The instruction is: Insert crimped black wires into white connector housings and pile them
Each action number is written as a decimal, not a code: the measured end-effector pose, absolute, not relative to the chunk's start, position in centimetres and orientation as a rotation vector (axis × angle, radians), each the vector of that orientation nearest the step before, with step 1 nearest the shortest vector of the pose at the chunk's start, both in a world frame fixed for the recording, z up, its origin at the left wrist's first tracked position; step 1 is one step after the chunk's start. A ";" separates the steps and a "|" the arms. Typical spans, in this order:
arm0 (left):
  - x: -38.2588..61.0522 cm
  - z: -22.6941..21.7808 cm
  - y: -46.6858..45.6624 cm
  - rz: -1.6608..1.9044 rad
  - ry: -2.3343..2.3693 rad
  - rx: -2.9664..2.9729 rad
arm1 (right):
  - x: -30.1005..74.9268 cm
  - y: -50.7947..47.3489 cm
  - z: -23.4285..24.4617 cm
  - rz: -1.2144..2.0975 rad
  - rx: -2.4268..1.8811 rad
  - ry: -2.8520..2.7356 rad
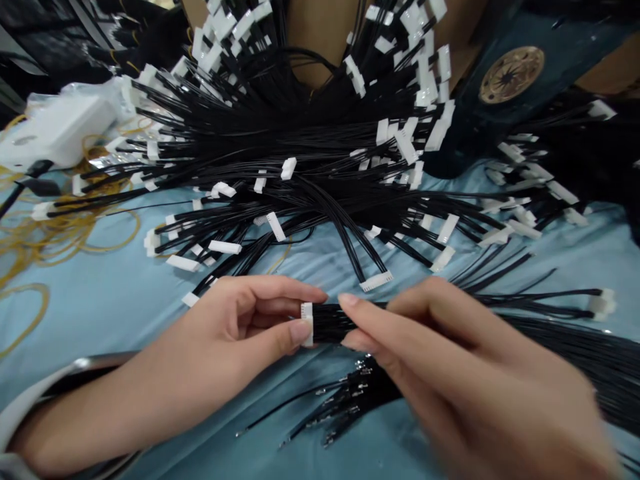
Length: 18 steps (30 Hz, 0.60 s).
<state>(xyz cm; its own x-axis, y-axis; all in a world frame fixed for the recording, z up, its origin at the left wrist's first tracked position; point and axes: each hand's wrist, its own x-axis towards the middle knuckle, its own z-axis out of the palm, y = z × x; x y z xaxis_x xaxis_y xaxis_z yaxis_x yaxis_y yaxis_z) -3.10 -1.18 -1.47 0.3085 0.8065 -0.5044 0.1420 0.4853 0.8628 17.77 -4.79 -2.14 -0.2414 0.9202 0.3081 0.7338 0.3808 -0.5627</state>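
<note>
On pale blue cloth (75, 320), near the lower edge: white plastic connector (307, 323) pinched square in the left hand (235, 327), black wire bundle (333, 323) held straight just behind it in the right hand (450, 360).

Yellow rubber bands (60, 233) and a white wrapped package (60, 130) lie on pale blue cloth (85, 320) — a round gold emblem (511, 75) beyond.

Dense wire harnesses (280, 133) straight ahead
</note>
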 end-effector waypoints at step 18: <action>-2.4 -0.8 -0.5 0.583 1.271 0.998 | 16.7 -4.7 -2.9 0.433 -1.223 -2.148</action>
<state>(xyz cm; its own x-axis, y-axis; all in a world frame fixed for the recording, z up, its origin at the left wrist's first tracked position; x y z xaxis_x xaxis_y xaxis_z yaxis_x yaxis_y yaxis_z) -2.41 -0.54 -0.78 0.2400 0.8285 -0.5060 0.1574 0.4812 0.8624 16.74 -4.74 -2.89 -0.3778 0.8558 0.3535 0.6519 0.5170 -0.5548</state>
